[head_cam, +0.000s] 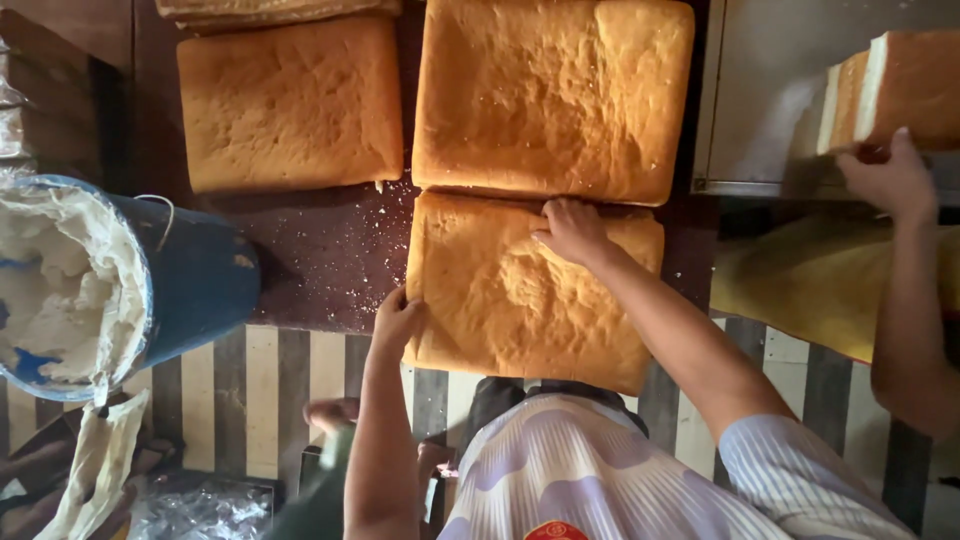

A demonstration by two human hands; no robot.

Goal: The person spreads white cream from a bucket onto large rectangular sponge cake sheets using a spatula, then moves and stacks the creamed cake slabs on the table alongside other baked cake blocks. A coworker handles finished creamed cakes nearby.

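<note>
A golden square sponge cake slab (520,300) lies at the near edge of a dark wooden table (320,250). My left hand (398,318) touches its near left edge with fingers spread. My right hand (572,230) presses flat on its far edge, where it meets a larger slab (550,95). A third slab (290,100) lies to the far left. Neither hand grips anything.
A blue bucket (190,280) lined with white cream stands at the left edge. On the right, another person's hand (890,180) holds a cut cake block (900,85) on a metal surface (760,90). A yellow slab (820,280) lies below it. The floor is striped.
</note>
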